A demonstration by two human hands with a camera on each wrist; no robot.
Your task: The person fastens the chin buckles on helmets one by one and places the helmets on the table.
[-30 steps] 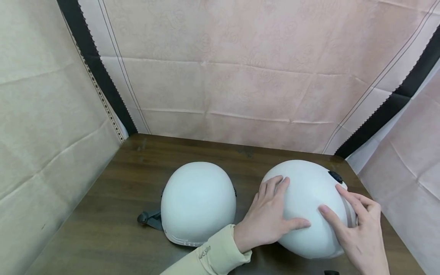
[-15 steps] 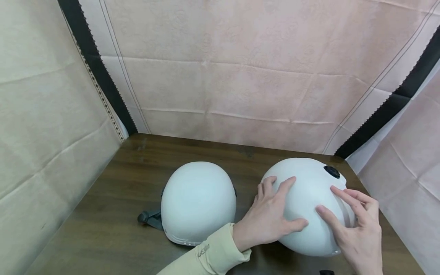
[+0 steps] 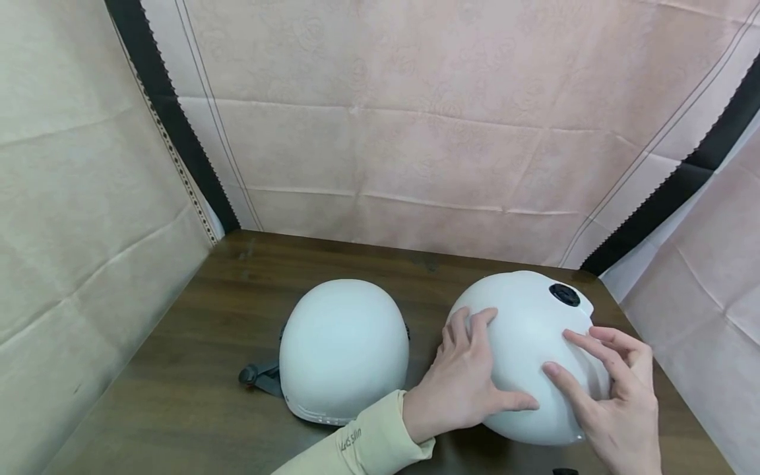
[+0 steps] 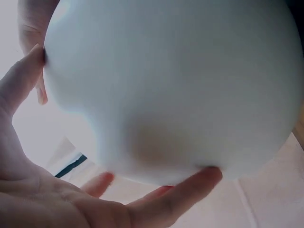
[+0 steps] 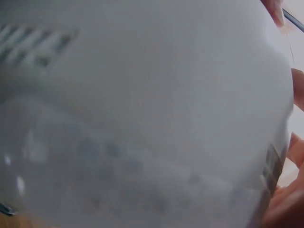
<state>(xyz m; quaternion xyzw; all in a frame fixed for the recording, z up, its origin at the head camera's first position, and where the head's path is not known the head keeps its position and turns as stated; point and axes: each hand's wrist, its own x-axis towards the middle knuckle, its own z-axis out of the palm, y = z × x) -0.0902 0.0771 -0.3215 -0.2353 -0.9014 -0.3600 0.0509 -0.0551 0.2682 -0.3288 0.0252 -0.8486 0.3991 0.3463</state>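
Observation:
Both hands are on a white helmet [image 3: 522, 349] at the right of the brown table. My left hand [image 3: 457, 389] holds its left side, fingers spread round the shell and thumb across the front. On the opposite side, my right hand [image 3: 623, 396] grips the shell with curved fingers and thumb. A black oval piece [image 3: 565, 295] shows at the helmet's upper right. In the left wrist view the smooth shell [image 4: 166, 85] fills most of the picture, fingertips right at its surface. Close up in the right wrist view, a clear, shiny band [image 5: 128, 175] runs along the shell.
A second white helmet [image 3: 344, 349] sits on the table [image 3: 196, 369] left of the hands, a dark strap piece [image 3: 261, 378] sticking out at its left. A small black object [image 3: 565, 471] shows at the bottom edge. Pale fabric walls [image 3: 380, 132] enclose the table.
The held helmet has turned, so its black oval piece has shifted left and up and shows more fully. My right hand has moved slightly left with it. The other helmet stays put.

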